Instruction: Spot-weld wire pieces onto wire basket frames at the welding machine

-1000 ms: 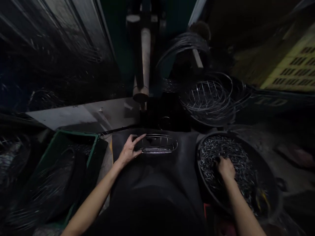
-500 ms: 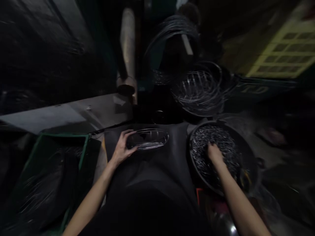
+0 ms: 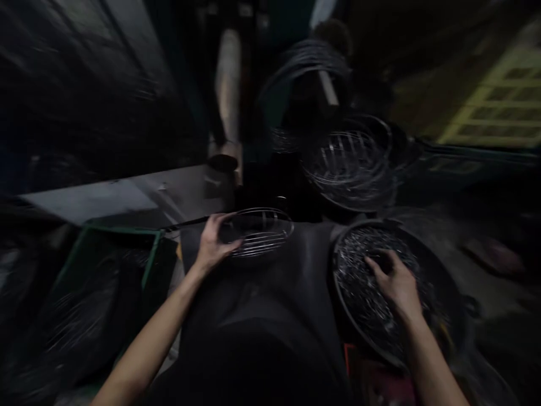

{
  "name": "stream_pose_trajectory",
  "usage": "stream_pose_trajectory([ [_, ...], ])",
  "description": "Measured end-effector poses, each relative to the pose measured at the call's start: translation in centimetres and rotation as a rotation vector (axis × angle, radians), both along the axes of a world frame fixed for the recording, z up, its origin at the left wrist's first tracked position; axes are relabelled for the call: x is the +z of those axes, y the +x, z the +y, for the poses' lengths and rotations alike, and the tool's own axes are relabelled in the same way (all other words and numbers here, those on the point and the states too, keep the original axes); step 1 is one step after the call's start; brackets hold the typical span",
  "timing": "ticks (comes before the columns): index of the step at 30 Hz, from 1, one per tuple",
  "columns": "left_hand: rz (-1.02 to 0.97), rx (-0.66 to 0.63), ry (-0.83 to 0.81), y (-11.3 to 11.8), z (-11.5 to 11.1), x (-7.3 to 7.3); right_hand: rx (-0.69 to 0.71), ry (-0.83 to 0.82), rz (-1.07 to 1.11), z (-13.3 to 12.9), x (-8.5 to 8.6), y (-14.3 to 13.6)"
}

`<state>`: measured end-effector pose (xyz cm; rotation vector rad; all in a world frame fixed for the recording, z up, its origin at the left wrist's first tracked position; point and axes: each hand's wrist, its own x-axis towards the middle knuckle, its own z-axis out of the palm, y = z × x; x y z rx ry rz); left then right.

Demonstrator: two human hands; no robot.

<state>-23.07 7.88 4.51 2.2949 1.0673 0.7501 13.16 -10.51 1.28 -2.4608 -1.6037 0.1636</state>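
Note:
My left hand [image 3: 213,248] is closed on the left edge of a round wire rack [image 3: 266,243] with parallel bars, fingers over the top rim and thumb at the bars. The rack is tilted above the dark apron [image 3: 253,293] on my lap. On the right, my right hand [image 3: 395,282] is over a wide black pan [image 3: 450,287] filled with small shiny metal pieces [image 3: 359,276]. Its thumb and fingers are bent toward each other in a pinch. Blur and poor light hide whatever is between them.
A green crate [image 3: 154,259] with thin metal wires stands at my left. Ahead right is a heap of wire rings [image 3: 350,158], and behind it a wire coil [image 3: 313,56]. A pale metal cylinder [image 3: 228,84] juts out ahead. A yellow crate [image 3: 499,107] is at the far right.
My right hand has lifted out of the metal pieces, fingers now visible above them. The wire rack in my left hand has tilted up, showing more of its bars. The view has shifted slightly.

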Motion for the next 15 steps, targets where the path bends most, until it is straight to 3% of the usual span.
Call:
stream_pose_trajectory([
  [3,0.015,0.035,0.022,2.1,0.5,-0.5,0.054,0.229,0.275,2.9,-1.3,-1.9],
  [5,-0.006,0.046,0.036,2.8,0.8,-1.5,0.252,0.334,0.421,5.7,-1.5,-4.6],
  [8,-0.017,0.036,0.038,3.0,0.8,-2.4,0.513,0.37,0.519,9.9,-0.4,-9.1],
  [11,0.007,0.016,0.033,2.8,0.8,-2.6,0.631,0.36,0.403,12.6,1.4,-12.2],
  [15,0.009,0.025,0.028,2.6,0.7,-2.4,0.794,0.335,0.013,13.6,2.6,-12.9],
])
